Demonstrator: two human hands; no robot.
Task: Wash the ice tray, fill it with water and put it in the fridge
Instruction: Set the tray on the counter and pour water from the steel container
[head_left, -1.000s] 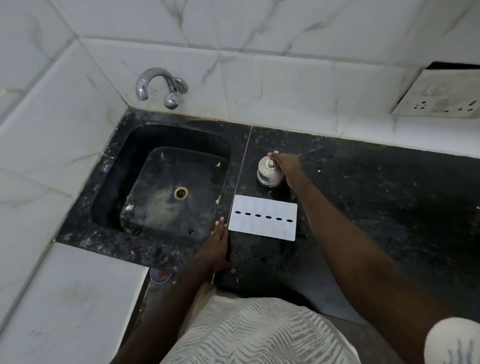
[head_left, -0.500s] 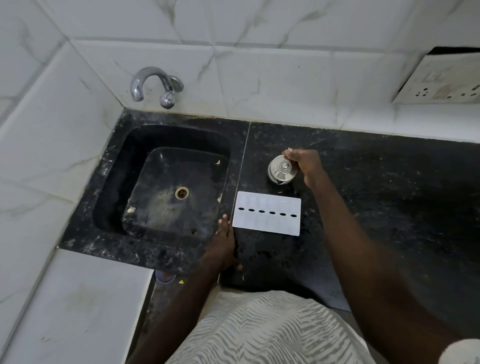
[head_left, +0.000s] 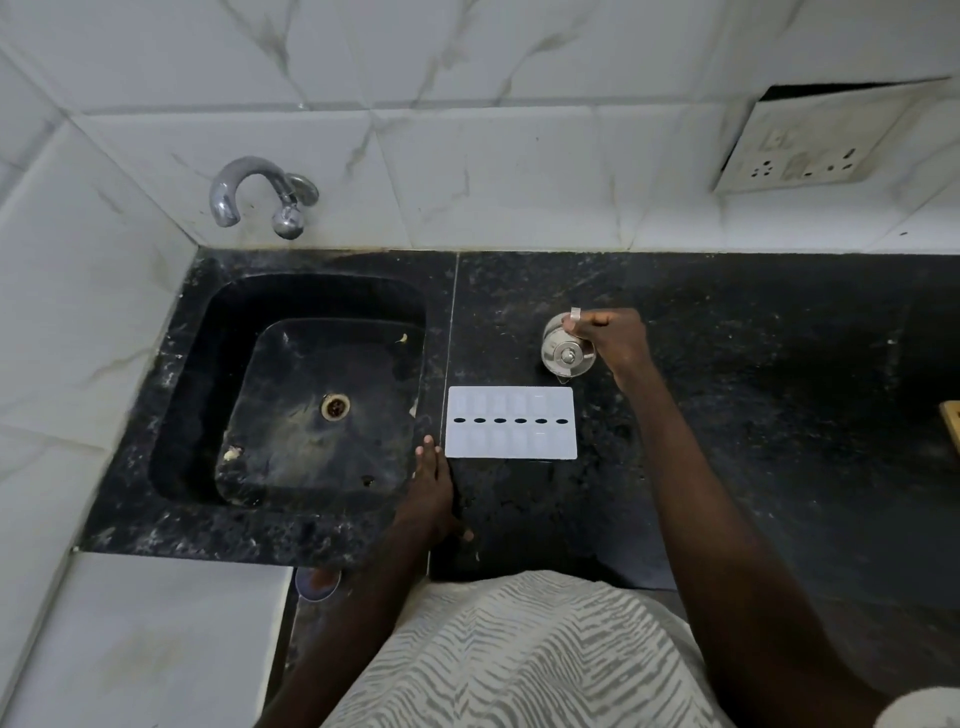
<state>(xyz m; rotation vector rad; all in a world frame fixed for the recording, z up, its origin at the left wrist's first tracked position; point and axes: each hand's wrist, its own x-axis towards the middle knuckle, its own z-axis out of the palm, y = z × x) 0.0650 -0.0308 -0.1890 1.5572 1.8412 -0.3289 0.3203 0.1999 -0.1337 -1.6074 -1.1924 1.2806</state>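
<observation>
A white ice tray (head_left: 511, 422) lies flat on the black counter (head_left: 753, 395), just right of the sink, with a row of dark oval holes along its middle. My left hand (head_left: 431, 488) rests flat on the counter beside the tray's left edge, fingers together, holding nothing. My right hand (head_left: 608, 335) is closed on the handle of a small shiny steel jug with a lid (head_left: 566, 353), which stands behind the tray.
A black stone sink (head_left: 311, 395) with a drain and bits of debris sits at left, under a chrome tap (head_left: 249, 192) on the white tiled wall. A switch socket (head_left: 800, 150) is at the upper right. A wooden edge (head_left: 950, 421) shows at far right.
The view has shifted, so everything sits lower in frame. My right hand stays on the steel jug; my left hand stays beside the tray.
</observation>
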